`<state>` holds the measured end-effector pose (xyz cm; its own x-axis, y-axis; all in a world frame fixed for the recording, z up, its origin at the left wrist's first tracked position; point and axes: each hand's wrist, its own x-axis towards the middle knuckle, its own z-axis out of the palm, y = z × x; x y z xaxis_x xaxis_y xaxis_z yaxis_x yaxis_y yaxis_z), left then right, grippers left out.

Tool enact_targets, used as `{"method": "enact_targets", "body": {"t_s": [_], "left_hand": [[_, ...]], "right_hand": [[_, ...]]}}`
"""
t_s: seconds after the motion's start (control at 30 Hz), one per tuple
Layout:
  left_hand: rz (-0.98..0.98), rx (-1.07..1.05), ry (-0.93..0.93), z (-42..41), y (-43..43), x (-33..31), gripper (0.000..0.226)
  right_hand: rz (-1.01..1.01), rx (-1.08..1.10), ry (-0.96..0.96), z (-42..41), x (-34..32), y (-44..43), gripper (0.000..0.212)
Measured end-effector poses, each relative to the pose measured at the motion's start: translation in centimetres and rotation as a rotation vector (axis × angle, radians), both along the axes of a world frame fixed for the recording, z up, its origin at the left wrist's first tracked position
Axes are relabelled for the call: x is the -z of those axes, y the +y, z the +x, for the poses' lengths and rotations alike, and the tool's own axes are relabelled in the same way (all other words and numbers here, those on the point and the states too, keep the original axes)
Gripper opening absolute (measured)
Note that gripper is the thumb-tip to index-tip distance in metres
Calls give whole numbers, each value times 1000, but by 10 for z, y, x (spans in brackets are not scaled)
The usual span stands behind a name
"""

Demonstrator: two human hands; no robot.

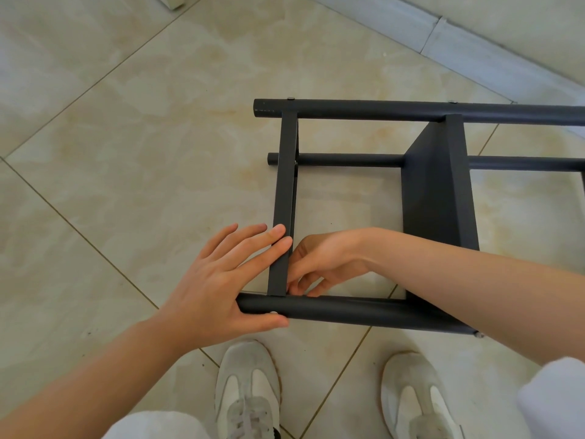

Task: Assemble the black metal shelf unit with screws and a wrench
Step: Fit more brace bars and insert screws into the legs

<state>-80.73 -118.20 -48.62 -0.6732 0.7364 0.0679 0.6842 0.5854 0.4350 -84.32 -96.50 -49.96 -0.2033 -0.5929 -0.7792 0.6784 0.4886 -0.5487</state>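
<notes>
shelf unit (pixel 437 191) corner | left hand (pixel 218 280) outside | right hand (pixel 323 264) inside

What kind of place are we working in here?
Likely an indoor room: glossy beige floor tiles, a pale skirting board at their edge, and the shelf unit lying on them.

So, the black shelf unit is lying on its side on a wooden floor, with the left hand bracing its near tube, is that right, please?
Not quite: the head view shows a pale tiled floor, not wood. The rest stands: the black shelf unit lies on its side there, and the left hand braces its near tube.
</notes>
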Motion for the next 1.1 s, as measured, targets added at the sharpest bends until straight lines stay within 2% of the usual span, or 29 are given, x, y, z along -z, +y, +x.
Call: {"method": "enact_targets", "body": {"t_s": [0.27, 0.53, 0.9, 1.0, 1.1], "left_hand": [[6, -2, -9, 0, 0, 0, 90], [23, -2, -23, 0, 0, 1, 89], [28, 3, -30, 0, 0, 1, 88], [32, 3, -32, -1, 0, 2, 88], [32, 2, -32, 0, 0, 2, 89]], "right_hand": [[-86, 1, -71, -4, 7, 5, 13], [-64, -18, -66, -4, 10, 2, 12], [-75, -28, -84, -5, 8, 4, 25], [-56, -18, -79, -3, 8, -1, 13], [-65, -19, -75, -2, 8, 0, 13]]}}
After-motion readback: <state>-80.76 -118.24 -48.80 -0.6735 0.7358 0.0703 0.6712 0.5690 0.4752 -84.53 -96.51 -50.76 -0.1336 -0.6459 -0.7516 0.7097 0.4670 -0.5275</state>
